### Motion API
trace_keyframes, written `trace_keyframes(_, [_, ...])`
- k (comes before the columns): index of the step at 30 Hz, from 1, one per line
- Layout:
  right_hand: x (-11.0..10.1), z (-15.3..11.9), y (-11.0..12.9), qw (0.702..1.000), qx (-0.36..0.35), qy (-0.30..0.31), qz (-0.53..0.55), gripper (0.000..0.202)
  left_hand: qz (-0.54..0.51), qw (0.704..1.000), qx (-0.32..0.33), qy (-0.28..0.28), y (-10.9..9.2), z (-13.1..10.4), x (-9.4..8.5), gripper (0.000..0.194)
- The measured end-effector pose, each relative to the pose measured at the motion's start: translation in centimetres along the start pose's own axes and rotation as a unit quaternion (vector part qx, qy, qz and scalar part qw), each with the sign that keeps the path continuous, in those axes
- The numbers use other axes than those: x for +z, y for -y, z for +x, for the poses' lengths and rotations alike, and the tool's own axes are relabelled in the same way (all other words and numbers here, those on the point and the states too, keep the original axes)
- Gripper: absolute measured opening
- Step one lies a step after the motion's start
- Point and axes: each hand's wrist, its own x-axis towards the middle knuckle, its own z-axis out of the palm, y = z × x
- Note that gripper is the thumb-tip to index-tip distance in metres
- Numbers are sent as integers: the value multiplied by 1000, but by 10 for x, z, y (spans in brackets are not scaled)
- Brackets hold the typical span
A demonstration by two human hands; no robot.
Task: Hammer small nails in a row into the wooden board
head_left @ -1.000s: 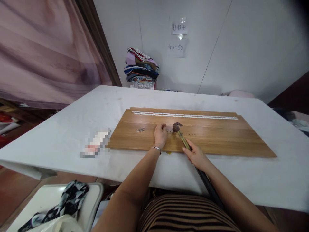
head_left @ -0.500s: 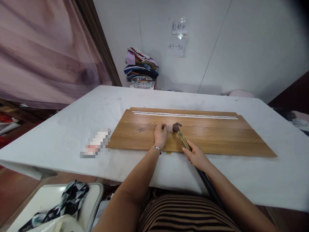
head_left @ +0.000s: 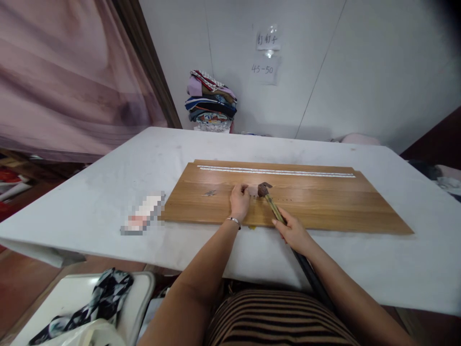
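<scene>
A wooden board [head_left: 324,202] lies on the white table, with two pale strips [head_left: 277,172] along its far side. My left hand [head_left: 240,200] rests on the middle of the board, fingers pinched together; what they hold, if anything, is too small to make out. My right hand [head_left: 292,231] is wrapped round the handle of a hammer [head_left: 274,207], whose rusty head is just right of my left fingers, low over the board. Several nails [head_left: 209,193] lie in a small pile left of my left hand. A row of small dark marks runs to the right of the hammer head.
A blurred-out flat object [head_left: 144,214] lies on the table [head_left: 101,192] left of the board. Folded clothes [head_left: 211,101] are stacked behind the table. At the lower left is a white stool [head_left: 68,293] with patterned cloth [head_left: 111,293].
</scene>
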Motion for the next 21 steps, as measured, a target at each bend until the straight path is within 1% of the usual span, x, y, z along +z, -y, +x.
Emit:
trace_keyframes(7, [0,1,-3,1000,-10,-6,-7,65,1,1000,-2,3,2,1,1,17])
trace_keyframes(14, [-1,1,0,1000,-10,-11,-14,65,1,1000,3,1,3,1,2,19])
trace_keyframes(21, [0,3,-5,1000,-16,-8,-16,66,-10,1000,8,-3,3,1,3,19])
